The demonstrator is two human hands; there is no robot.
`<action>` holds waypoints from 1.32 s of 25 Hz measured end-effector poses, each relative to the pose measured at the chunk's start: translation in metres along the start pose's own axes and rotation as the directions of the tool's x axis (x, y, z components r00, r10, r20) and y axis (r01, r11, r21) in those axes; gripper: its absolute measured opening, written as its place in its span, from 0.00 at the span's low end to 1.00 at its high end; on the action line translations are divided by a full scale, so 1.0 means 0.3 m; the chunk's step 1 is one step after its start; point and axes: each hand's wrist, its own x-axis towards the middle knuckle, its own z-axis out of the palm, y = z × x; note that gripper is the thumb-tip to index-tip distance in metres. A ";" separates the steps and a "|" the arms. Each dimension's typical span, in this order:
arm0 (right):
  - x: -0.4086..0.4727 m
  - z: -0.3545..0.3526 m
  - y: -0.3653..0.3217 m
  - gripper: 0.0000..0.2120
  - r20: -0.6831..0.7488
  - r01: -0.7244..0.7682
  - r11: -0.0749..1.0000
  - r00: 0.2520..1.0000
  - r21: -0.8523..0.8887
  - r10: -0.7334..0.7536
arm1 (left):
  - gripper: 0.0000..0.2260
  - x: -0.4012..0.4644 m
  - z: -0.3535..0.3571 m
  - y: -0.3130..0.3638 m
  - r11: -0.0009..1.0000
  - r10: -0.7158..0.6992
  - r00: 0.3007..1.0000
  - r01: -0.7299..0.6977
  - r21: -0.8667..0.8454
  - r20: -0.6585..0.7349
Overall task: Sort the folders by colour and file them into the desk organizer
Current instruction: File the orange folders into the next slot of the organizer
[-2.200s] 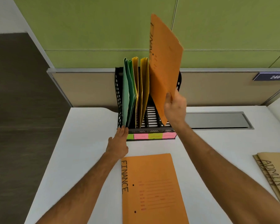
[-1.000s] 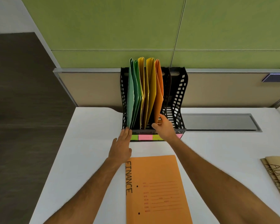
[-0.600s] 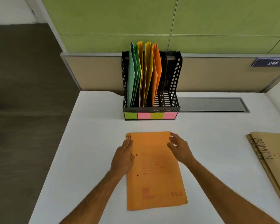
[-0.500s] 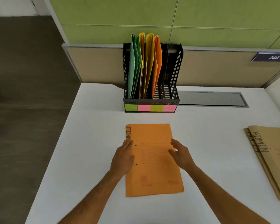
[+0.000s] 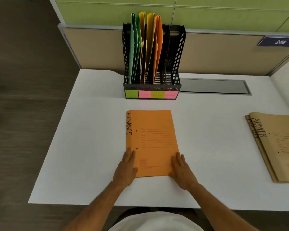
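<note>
An orange folder marked FINANCE (image 5: 153, 140) lies flat on the white desk (image 5: 90, 139) in front of me. My left hand (image 5: 125, 169) rests flat on its near left corner, and my right hand (image 5: 182, 170) lies flat at its near right corner. Neither hand grips it. The black desk organizer (image 5: 178, 64) stands at the back of the desk. It holds green folders (image 5: 134, 47) at the left, yellow folders (image 5: 148, 45) beside them and one orange folder (image 5: 158, 47) in the third slot. Its rightmost slot holds nothing.
Two tan folders marked ADMIN (image 5: 277, 145) lie stacked at the desk's right edge. A grey cable hatch (image 5: 213, 86) sits flush in the desk right of the organizer. A partition wall rises behind. The desk's left edge drops to dark floor.
My right hand put the raised orange folder into the organizer's third slot and let go. Both hands then came back to the FINANCE folder and slid down to its near corners.
</note>
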 end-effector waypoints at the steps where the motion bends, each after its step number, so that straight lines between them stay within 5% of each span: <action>1: -0.010 0.018 0.005 0.40 0.021 0.001 0.999 1.000 -0.043 0.000 | 0.37 -0.009 0.013 -0.001 1.000 0.000 1.000 0.000 0.007 0.007; 8: -0.024 0.034 0.022 0.41 0.062 0.015 0.995 0.998 -0.101 -0.009 | 0.38 -0.021 0.025 0.016 0.999 -0.043 0.999 0.043 0.002 0.022; 11: -0.027 0.031 0.024 0.41 0.077 0.022 0.996 0.997 -0.086 -0.016 | 0.38 -0.020 0.017 0.038 0.984 -0.083 0.997 0.083 -0.158 0.007; 16: -0.026 0.017 0.023 0.43 0.102 0.027 0.997 0.995 -0.075 -0.019 | 0.30 0.014 -0.037 0.079 0.787 -0.271 0.957 0.157 -0.597 -0.105; 21: -0.019 -0.014 0.021 0.42 0.105 0.017 1.000 0.994 0.007 -0.017 | 0.36 0.031 -0.079 0.077 0.476 -0.447 0.893 0.290 -0.830 0.056; 26: -0.019 -0.055 0.026 0.37 0.086 0.011 0.992 0.996 0.128 -0.022 | 0.23 0.050 -0.107 0.106 0.416 -0.419 0.907 0.231 -0.880 0.040; 33: -0.039 -0.059 0.058 0.34 -0.028 0.064 0.930 0.998 0.363 -0.057 | 0.22 0.061 -0.171 0.142 0.380 -0.341 0.940 0.122 -0.917 -0.017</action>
